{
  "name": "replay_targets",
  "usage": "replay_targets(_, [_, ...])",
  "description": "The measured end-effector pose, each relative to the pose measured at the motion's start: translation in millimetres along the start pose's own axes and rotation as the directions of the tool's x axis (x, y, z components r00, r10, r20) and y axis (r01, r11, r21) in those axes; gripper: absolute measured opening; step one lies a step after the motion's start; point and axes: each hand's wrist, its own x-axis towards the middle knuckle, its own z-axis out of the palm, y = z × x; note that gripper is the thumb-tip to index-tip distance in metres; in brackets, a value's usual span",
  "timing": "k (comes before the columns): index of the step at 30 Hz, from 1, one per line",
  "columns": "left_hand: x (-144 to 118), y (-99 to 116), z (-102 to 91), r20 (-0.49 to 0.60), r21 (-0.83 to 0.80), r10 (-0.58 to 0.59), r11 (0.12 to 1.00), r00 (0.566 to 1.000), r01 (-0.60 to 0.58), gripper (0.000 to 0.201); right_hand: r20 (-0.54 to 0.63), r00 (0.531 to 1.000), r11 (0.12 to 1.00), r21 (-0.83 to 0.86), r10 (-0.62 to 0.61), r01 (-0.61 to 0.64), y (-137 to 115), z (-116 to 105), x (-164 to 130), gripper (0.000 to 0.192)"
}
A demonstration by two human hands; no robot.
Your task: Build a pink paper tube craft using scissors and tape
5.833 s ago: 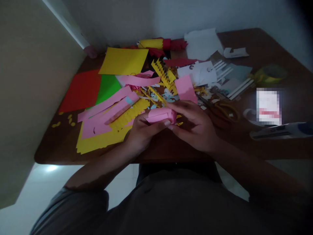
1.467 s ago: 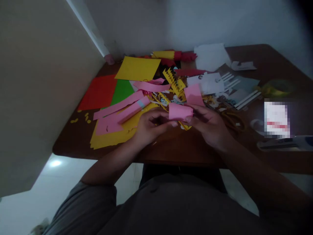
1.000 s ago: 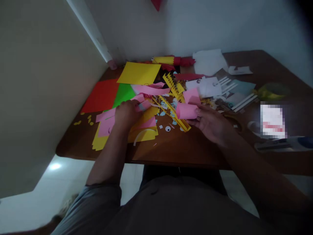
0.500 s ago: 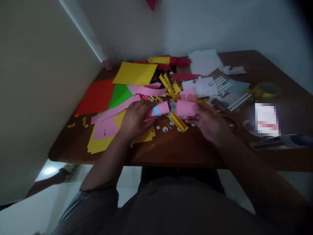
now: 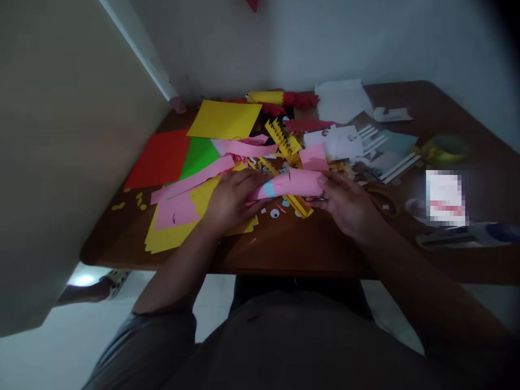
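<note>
Over the middle of the table, my left hand (image 5: 229,197) is closed round a narrower pink paper tube (image 5: 255,193) with a light blue band. My right hand (image 5: 347,203) grips a wider pink paper tube (image 5: 304,183) by its right end, thumb on top. The two tubes meet end to end, and the narrower one's end looks to be inside the wider one. Just below them lie a googly eye (image 5: 275,214) and a folded yellow paper strip (image 5: 298,206).
Yellow sheets (image 5: 170,238), a red sheet (image 5: 158,160) and pink strips spread to the left. A yellow-and-red paper roll (image 5: 266,98) lies at the back. White sticks (image 5: 400,167), a tape roll (image 5: 444,149) and scissors (image 5: 385,203) are on the right.
Half a second ago a gap separated the two pink tubes. They have now come together end to end, with the left tube moved rightward.
</note>
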Motion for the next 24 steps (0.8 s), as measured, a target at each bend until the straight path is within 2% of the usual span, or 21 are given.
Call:
replay_targets(6, [-0.5,-1.1,0.5,0.028,0.017,-0.006,1.000,1.000,0.006,0.056,-0.017,1.000,1.000,0.016,-0.013,0.013,-2.4,3.5,-3.0,0.041])
replay_targets(16, [-2.3,-5.3,3.3,-0.018,0.030,0.068,0.997,0.997,-0.068,0.052,-0.005,1.000,1.000,0.027,0.001,-0.001,-1.6,1.5,-2.3,0.039])
replay_targets(19, [-2.7,-6.4,4.1,-0.020,0.055,0.085,0.995,0.996,-0.083,0.051,-0.014,0.999,0.999,0.035,-0.039,0.039,-0.3,3.1,-3.5,0.040])
replay_targets(24, [-2.0,-4.6,6.0,-0.024,0.070,0.134,0.989,0.991,-0.132,0.046,0.034,0.992,0.988,-0.087,-0.122,0.125,1.1,3.8,-5.9,0.042])
